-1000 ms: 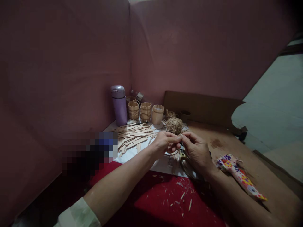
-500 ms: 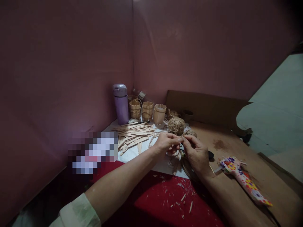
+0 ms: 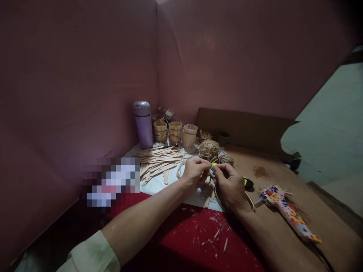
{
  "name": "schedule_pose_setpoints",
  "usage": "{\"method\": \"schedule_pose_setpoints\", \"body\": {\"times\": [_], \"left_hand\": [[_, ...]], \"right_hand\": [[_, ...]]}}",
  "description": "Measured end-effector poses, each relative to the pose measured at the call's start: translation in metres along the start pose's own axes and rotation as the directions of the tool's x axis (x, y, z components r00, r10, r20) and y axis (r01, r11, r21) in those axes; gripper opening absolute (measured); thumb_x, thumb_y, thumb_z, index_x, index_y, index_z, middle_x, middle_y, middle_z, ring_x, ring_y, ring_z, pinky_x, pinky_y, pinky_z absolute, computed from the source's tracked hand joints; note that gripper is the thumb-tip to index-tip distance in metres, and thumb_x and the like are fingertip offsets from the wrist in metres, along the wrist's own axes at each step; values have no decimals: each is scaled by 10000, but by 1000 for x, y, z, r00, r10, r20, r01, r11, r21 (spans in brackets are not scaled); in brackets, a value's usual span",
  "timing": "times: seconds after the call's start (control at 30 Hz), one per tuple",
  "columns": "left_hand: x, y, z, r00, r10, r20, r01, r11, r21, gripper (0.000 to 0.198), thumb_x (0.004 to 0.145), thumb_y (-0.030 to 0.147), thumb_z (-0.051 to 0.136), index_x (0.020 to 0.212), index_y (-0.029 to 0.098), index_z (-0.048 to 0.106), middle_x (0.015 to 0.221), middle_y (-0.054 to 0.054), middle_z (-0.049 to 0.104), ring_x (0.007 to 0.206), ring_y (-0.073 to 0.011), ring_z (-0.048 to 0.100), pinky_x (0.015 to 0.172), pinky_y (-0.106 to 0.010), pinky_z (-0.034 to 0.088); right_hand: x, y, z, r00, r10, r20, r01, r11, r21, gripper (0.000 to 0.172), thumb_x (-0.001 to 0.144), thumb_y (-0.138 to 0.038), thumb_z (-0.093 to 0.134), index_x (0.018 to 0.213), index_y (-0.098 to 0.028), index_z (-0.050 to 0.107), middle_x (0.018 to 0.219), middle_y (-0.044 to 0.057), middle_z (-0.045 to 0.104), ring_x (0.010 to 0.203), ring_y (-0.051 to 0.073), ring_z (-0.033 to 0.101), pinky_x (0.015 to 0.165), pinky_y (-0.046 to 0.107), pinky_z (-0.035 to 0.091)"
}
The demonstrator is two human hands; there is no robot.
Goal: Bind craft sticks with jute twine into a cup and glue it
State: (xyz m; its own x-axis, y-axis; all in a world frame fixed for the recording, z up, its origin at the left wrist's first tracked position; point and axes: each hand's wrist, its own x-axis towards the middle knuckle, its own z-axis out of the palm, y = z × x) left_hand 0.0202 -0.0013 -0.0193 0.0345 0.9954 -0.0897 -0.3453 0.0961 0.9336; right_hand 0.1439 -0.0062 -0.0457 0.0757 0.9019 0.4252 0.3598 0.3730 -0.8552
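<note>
My left hand (image 3: pixel 195 170) and my right hand (image 3: pixel 229 183) meet over the white sheet (image 3: pixel 159 184), fingertips pinched together on a thin strand of jute twine (image 3: pixel 210 166). The strand is too fine to follow. A ball of twine (image 3: pixel 209 149) sits just behind the hands. A loop of twine (image 3: pixel 179 170) hangs beside my left hand. Under my right hand lies a black and yellow tool (image 3: pixel 247 182), partly hidden.
A pile of wooden craft sticks (image 3: pixel 159 160) covers the sheet's left part. Behind stand a purple flask (image 3: pixel 143 125) and three small stick cups (image 3: pixel 175 133). A flower-patterned glue gun (image 3: pixel 286 211) lies on the brown cardboard at right. Red cloth (image 3: pixel 198 245) with wood chips is nearest me.
Both hands shifted slightly nearer and lower while staying pinched together. The yellow part of the tool under my right hand now shows.
</note>
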Motion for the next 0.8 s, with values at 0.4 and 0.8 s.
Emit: {"method": "schedule_pose_setpoints", "body": {"times": [0.4,0.8], "left_hand": [[0,3,2,999,19,-41,-17,999,44,95,614,141,630,550,135,561,359,39,486,251,-55,326,287,-191,169],[5,1,-2,996,84,-5,-84,994,66,183,562,267,692,560,139,560,368,46,479,258,-56,337,286,-182,149]], "right_hand": [[0,2,0,996,-91,7,91,995,-50,257,826,-408,566,774,-164,629,687,32,635,626,162,549,616,271,418],[2,-2,2,997,-82,6,82,996,-18,285,866,-409,518,745,-168,610,644,21,599,598,144,525,549,244,403]]}}
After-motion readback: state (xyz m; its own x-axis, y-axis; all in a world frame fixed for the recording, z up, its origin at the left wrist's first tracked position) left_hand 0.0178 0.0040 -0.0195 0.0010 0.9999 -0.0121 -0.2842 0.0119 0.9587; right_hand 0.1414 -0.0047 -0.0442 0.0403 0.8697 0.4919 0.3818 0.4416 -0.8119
